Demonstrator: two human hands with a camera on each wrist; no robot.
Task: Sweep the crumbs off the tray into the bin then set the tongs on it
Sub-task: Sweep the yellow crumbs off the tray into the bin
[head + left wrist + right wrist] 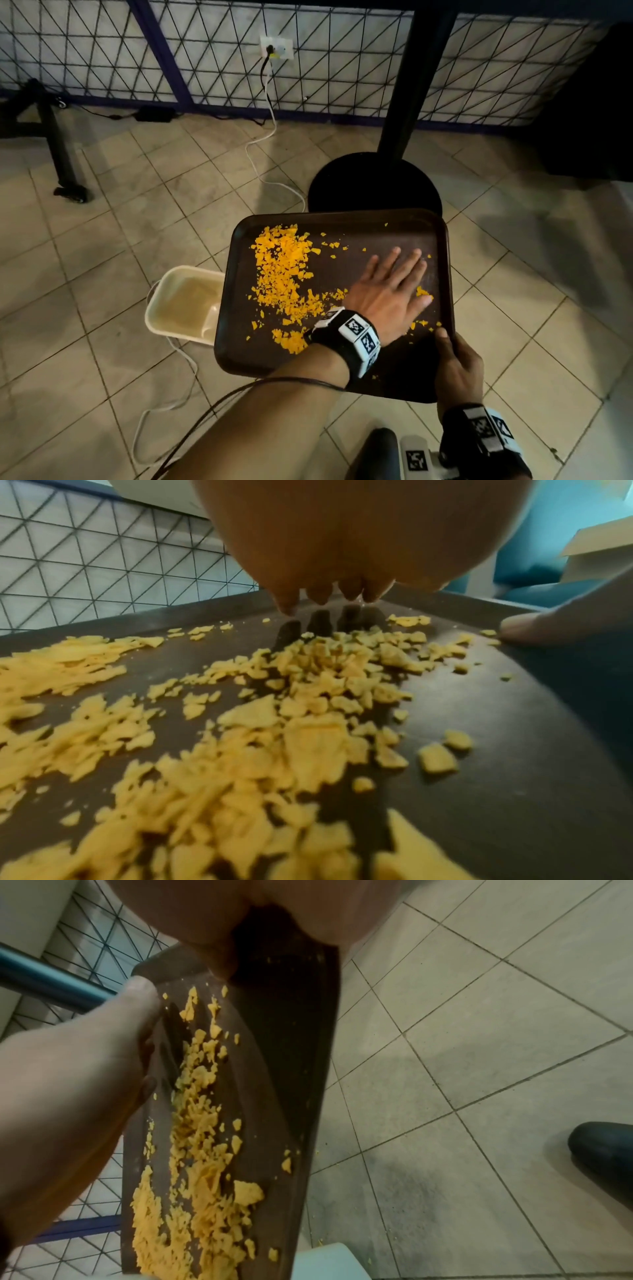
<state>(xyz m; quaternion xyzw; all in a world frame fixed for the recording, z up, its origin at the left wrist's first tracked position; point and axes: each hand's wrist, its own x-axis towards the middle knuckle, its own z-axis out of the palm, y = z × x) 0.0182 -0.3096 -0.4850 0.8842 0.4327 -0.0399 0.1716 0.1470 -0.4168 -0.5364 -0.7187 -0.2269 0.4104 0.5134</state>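
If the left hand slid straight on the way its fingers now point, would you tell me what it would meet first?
Probably the tray's raised far rim: the left hand lies flat, fingers aimed at the far right corner, with only stray crumbs ahead.

Head looks down; wrists closely share tray (342, 219).

Dim, warm indoor light; dark upper corners in the head view, wrist views blurred near the lens, edges bowed
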